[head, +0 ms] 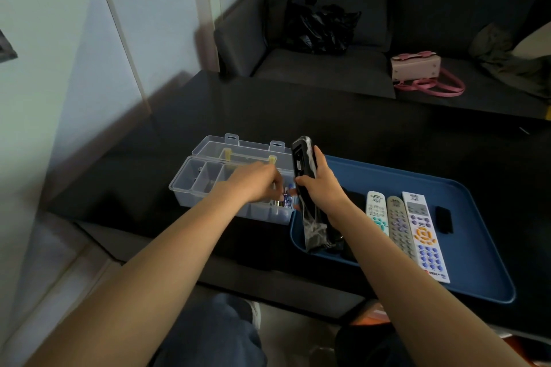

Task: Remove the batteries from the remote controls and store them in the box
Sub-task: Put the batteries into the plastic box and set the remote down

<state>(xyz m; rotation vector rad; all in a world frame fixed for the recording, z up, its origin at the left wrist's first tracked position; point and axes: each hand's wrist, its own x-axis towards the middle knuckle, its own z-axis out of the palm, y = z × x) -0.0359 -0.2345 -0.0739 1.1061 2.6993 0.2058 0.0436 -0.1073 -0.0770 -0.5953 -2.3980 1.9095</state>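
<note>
Two hands: left (257, 185) over box (190, 188), right (320, 185) gripping black remote (302, 164).

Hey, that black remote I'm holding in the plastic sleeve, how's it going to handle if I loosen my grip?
The black remote is probably stiff, since it stands upright in your right hand. The clear sleeve looks glossy and hangs loose below your grip, so it may slide through your fingers. Held near vertical over the blue tray, it would likely tip over.
</note>
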